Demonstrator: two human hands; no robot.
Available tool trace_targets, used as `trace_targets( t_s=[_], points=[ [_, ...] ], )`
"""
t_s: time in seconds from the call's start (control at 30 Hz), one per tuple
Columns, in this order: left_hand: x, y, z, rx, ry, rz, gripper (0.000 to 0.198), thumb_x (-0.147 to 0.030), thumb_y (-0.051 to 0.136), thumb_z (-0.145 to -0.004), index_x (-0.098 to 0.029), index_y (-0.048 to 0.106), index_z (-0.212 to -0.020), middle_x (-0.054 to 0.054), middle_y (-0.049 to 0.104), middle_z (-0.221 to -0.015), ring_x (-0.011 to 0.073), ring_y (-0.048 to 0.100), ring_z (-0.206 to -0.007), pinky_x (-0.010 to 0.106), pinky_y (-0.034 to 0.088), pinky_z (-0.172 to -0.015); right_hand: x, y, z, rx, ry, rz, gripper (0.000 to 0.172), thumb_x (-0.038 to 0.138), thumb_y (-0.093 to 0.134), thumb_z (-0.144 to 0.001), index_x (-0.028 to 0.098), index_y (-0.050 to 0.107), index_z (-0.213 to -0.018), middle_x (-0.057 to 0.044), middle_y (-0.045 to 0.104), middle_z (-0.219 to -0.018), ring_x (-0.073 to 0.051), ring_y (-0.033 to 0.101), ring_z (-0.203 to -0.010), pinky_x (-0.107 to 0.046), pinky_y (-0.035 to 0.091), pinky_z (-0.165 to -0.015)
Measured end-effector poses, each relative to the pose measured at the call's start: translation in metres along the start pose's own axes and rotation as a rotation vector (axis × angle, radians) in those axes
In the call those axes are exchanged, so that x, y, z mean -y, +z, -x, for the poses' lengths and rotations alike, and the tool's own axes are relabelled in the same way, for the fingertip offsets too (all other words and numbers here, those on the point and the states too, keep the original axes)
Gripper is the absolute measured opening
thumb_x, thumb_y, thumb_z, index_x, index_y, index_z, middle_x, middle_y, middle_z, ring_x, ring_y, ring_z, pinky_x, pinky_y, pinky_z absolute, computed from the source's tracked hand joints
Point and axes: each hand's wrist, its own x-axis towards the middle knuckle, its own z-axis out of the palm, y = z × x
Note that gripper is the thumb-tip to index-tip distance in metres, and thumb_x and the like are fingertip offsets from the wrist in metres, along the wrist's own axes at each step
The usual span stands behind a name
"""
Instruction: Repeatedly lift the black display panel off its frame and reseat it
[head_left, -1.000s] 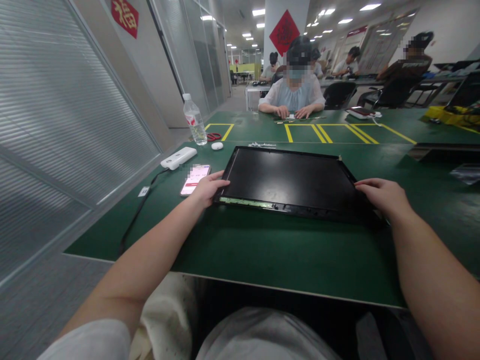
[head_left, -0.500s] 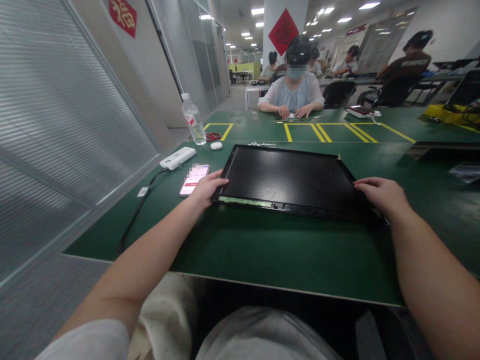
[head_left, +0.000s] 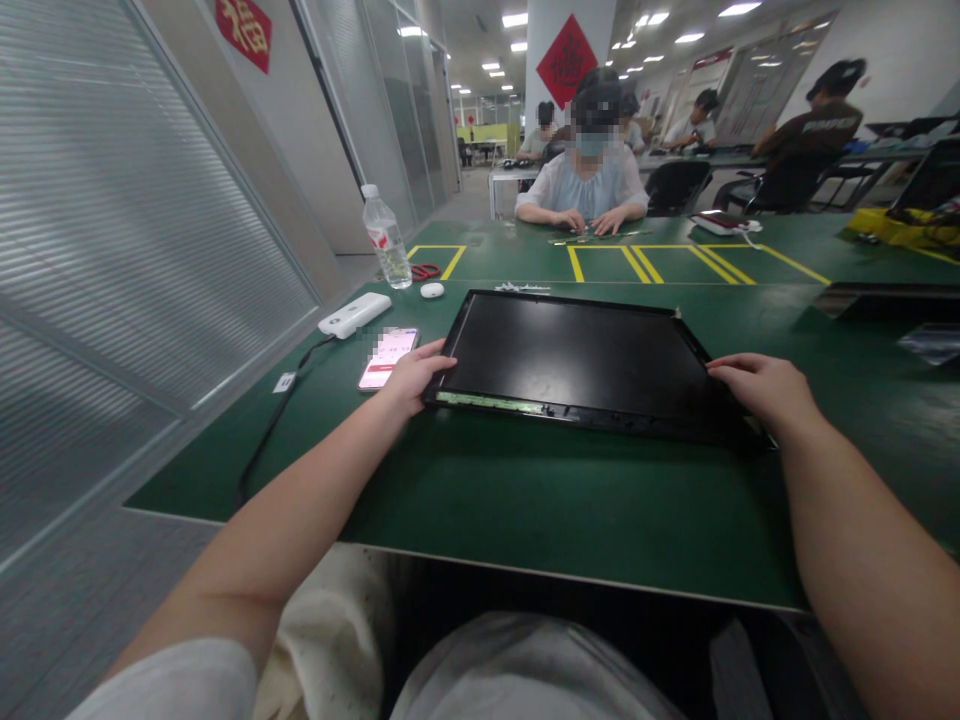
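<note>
Almost nothing has moved since the earlier frame: only the far person's hand (head_left: 574,222) has edged right, while the black panel (head_left: 577,350) keeps its place over the middle of the table (head_left: 570,505). The left hand (head_left: 418,377) grasps the panel's left edge and the right hand (head_left: 771,388) pinches its right edge, so each grip is closed on it. If one grip slackened, the panel could tip or slide; uneven pressure might flex it or strain the green strip (head_left: 487,402) along its near edge. Fingers underneath are hidden, the near right corner is too dark to read, and I cannot tell whether the underside touches the table
</note>
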Motion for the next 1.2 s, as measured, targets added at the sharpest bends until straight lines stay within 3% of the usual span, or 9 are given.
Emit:
trace_targets(
  t_s=[0.27, 0.63, 0.87, 1.07, 1.2],
  points=[
    [0.0027, -0.0016, -0.0037, -0.027, -0.007, -0.030, 0.067, 0.001, 0.080, -0.073, -0.014, 0.070, -0.137, 0.005, 0.079, -0.071, 0.0206, 0.074, -0.057, 0.029, 0.062, -0.059, -0.0029, 0.0026, -0.0002, -0.021, -0.025, -0.009, 0.027, 0.045, 0.070, -0.066, 0.027, 0.082, -0.083, -0.006, 0.076, -0.085, -0.025, 0.067, -0.082, -0.039, 0.053, -0.081],
    [0.0011, 0.0031, -0.0063, 0.030, -0.058, 0.073, 0.053, -0.013, 0.076, -0.089, -0.013, 0.062, -0.140, 0.008, 0.080, -0.085, 0.0188, 0.075, -0.060, 0.025, 0.061, -0.055, 0.0041, -0.0009, 0.0036, -0.004, -0.018, 0.010, 0.026, 0.042, 0.069, -0.067, 0.026, 0.083, -0.083, -0.007, 0.076, -0.087, -0.024, 0.066, -0.081, -0.037, 0.052, -0.078],
    [0.0029, -0.0021, -0.0026, 0.103, -0.050, 0.085, 0.096, -0.009, 0.083, -0.083, -0.033, 0.036, -0.164, 0.002, 0.080, -0.090, 0.0193, 0.075, -0.058, 0.033, 0.065, -0.063, 0.0003, 0.0005, 0.0016, -0.008, -0.039, 0.007, 0.026, 0.044, 0.070, -0.066, 0.027, 0.083, -0.081, -0.006, 0.077, -0.085, -0.024, 0.066, -0.079, -0.037, 0.052, -0.075],
    [0.0000, -0.0031, 0.0014, 0.212, -0.067, 0.081, 0.098, -0.003, 0.090, -0.070, -0.024, 0.051, -0.157, 0.010, 0.082, -0.106, 0.0243, 0.080, -0.073, 0.034, 0.067, -0.069, -0.0013, 0.0007, 0.0004, -0.003, -0.036, 0.014, 0.027, 0.044, 0.070, -0.066, 0.027, 0.083, -0.083, -0.007, 0.077, -0.089, -0.024, 0.066, -0.080, -0.036, 0.052, -0.073],
    [-0.0006, -0.0032, 0.0026, 0.253, -0.073, 0.052, 0.093, 0.004, 0.089, -0.062, -0.017, 0.061, -0.148, 0.013, 0.083, -0.106, 0.0255, 0.081, -0.077, 0.033, 0.067, -0.071, -0.0014, 0.0002, 0.0001, 0.000, -0.033, 0.017, 0.027, 0.044, 0.070, -0.067, 0.027, 0.082, -0.083, -0.007, 0.077, -0.088, -0.024, 0.066, -0.080, -0.037, 0.053, -0.074]
  ],
)
